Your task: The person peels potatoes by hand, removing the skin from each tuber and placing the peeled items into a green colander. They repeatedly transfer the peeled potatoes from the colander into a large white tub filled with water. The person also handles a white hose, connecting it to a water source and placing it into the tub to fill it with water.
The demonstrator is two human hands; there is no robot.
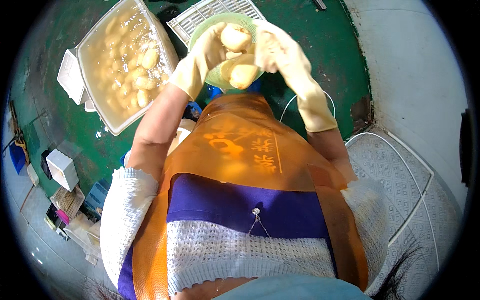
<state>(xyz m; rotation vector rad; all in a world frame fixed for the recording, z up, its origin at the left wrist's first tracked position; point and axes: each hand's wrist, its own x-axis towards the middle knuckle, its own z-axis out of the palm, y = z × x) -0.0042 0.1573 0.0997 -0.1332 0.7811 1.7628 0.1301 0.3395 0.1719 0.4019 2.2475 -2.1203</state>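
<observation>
Both of my hands wear cream rubber gloves. My left hand (208, 52) is over the left side of a green mesh basket (198, 28), its fingers against a peeled potato (235, 38); whether it grips the potato is unclear. More peeled potatoes (243, 72) lie in the basket below it. My right hand (273, 48) is at the basket's right side, slightly blurred, with its fingers curled; what it holds, if anything, is hidden. To the left stands a large white tub (173, 56) of cloudy water with many peeled potatoes (143, 81) in it.
A white slatted plastic crate (187, 22) is beneath the basket on the green floor (318, 45). White containers (71, 77) stand beside the tub. A white foam box (62, 168) is at lower left. A white hose (407, 168) runs over the tiles on the right, near a pale wall (408, 63).
</observation>
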